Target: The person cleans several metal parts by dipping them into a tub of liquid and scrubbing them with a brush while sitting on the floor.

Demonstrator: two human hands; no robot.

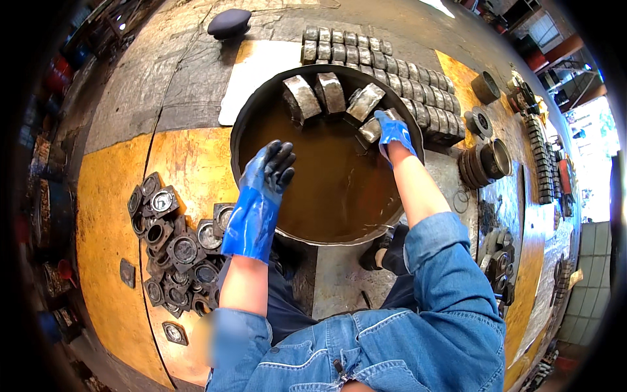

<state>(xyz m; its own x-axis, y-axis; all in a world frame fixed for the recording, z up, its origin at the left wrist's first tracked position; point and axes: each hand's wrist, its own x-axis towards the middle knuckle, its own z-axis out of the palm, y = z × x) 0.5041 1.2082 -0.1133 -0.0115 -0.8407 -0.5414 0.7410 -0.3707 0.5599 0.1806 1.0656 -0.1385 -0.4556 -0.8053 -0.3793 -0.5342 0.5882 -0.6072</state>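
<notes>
A wide round metal basin [236,140] of murky brown liquid stands in front of me. Both my hands wear long blue rubber gloves. My left hand [269,171], its glove dark at the fingers, hovers over the basin's left part, fingers stretched and holding nothing. At the right inner side, my right hand [395,134] grips a wet grey metal block [370,130]; the hand hides part of it. Along the far inner wall lean more thick, curved-topped blocks: a left one [301,98], a middle one [330,93] and a right one [365,102], partly above the liquid.
Rows of similar metal blocks [418,91] stand beyond the basin to the right. Left lies a heap of dark square flanged parts [185,249] with round openings. Metal rings [480,164] sit right of the basin. A dark cushion-like object [229,23] lies at the far left.
</notes>
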